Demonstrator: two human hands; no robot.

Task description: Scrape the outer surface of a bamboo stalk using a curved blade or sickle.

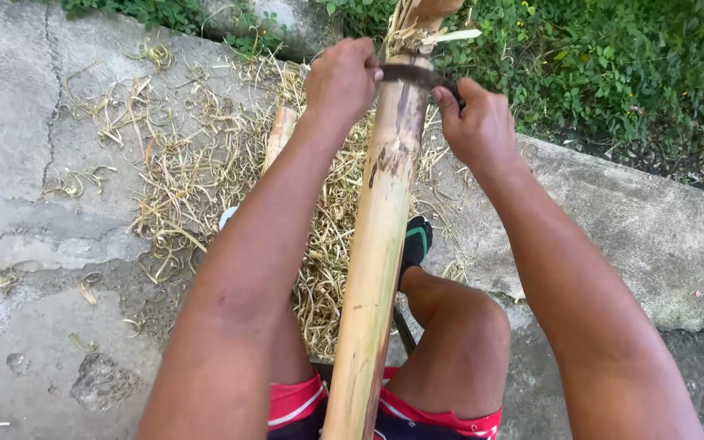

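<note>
A long yellow-green bamboo pole (375, 244) runs from between my knees up to the top of the view, its far end frayed. A dark curved blade (411, 75) lies across the pole near that far end. My left hand (341, 77) grips the blade's left end. My right hand (476, 121) grips its right end. Both arms are stretched forward on either side of the pole.
A heap of pale curled bamboo shavings (205, 171) covers the cracked concrete slab (34, 163). A second short bamboo piece (279, 134) lies behind my left arm. Green plants (613, 65) border the slab's far edge. My sandalled foot (415, 243) rests beside the pole.
</note>
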